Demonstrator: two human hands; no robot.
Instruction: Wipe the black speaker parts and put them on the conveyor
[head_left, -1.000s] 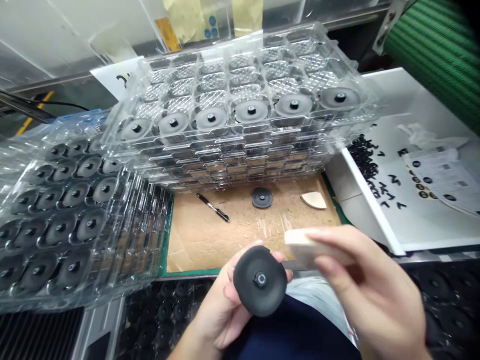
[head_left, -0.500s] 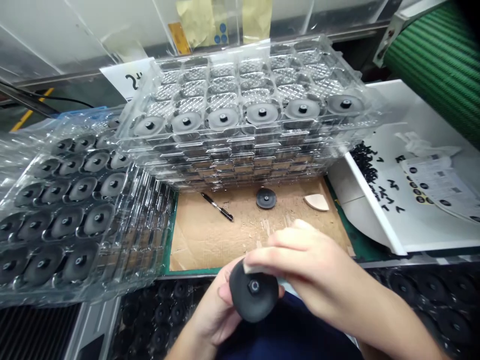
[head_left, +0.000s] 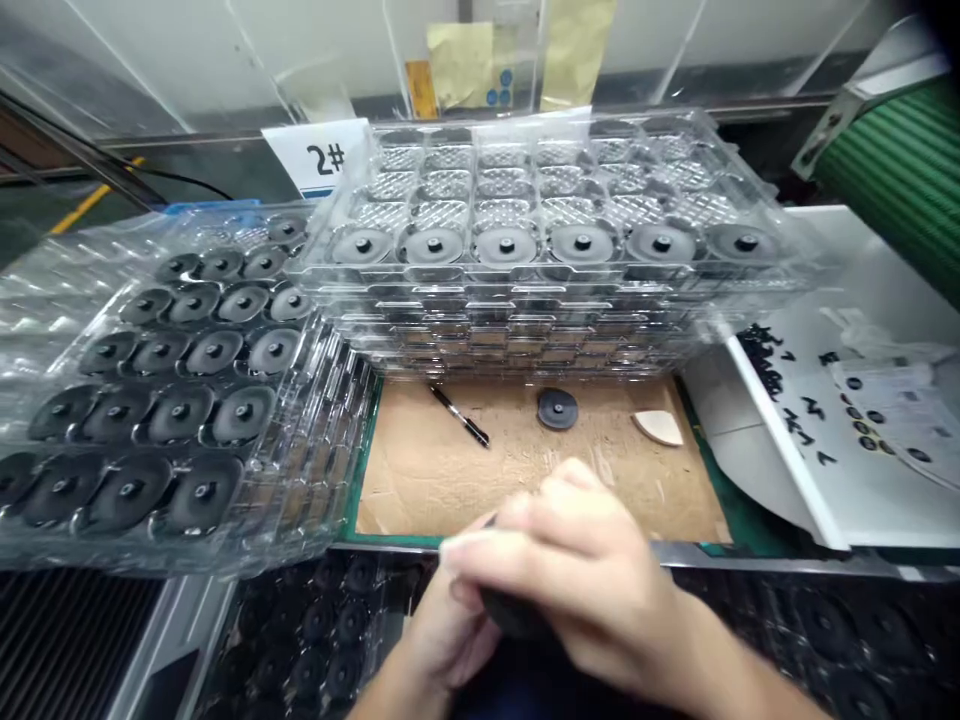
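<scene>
My left hand grips a round black plastic disc from beneath, low in the view. Over the disc lies my right hand, fingers curled and pressed on its top, hiding most of it. The pale pad seen under the right fingertips a moment ago is covered now. Beyond the hands, a cardboard sheet bears another black disc with a small central hub. Right of that disc sits a cream wedge-shaped pad; a black pen lies to the left.
Stacked clear trays stand behind the cardboard, with a row of discs in front. Another tray stack full of discs is at left. A white bin at right holds small black pieces. More discs lie below the bench edge.
My right hand has closed over the disc, whose face and hub were showing before. The disc has tipped out of sight, and the whole view has shifted, moving the scene rightward.
</scene>
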